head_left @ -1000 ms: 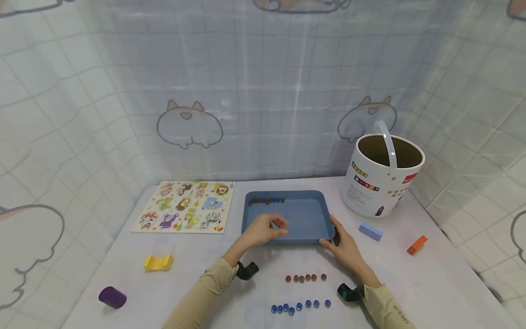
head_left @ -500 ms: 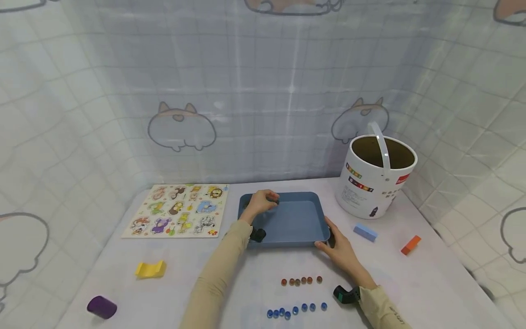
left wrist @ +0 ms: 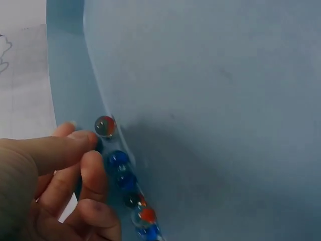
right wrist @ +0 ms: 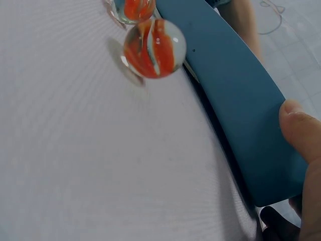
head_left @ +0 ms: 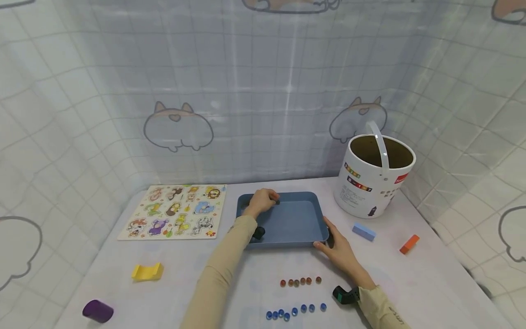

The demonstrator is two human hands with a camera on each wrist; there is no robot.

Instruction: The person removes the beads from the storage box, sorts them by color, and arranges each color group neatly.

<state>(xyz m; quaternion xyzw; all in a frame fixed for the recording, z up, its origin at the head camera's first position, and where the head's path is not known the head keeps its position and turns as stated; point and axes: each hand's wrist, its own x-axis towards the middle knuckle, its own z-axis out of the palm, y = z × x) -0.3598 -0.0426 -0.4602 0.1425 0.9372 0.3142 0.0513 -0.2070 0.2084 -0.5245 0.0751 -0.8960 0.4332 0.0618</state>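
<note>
Head view, centre of frame: a blue tray [head_left: 296,219] is seen on a white table [head_left: 431,278], with the left hand [head_left: 260,201] reaching into its upper left corner and the right hand [head_left: 338,249] set against its lower right corner.

Left wrist view, lower left of frame: a row of marbles [left wrist: 125,175] is shown lying along the tray's inner wall. The left hand's fingers [left wrist: 75,145] are curled, and the topmost marble [left wrist: 105,126] is touched at the fingertips; whether it is actually pinched cannot be told.

Right wrist view, right edge: the thumb [right wrist: 301,130] is pressed on the tray rim; the other fingers are out of sight.

Lower centre of the head view: a line of red marbles [head_left: 300,281] and, below it, a line of blue marbles [head_left: 295,311] are laid out on the table.

The step in hand is judged to be the picking of one marble from the tray while the tray is steadied. A secure pinch on the single marble would be called for next, without its neighbours being disturbed.
</note>
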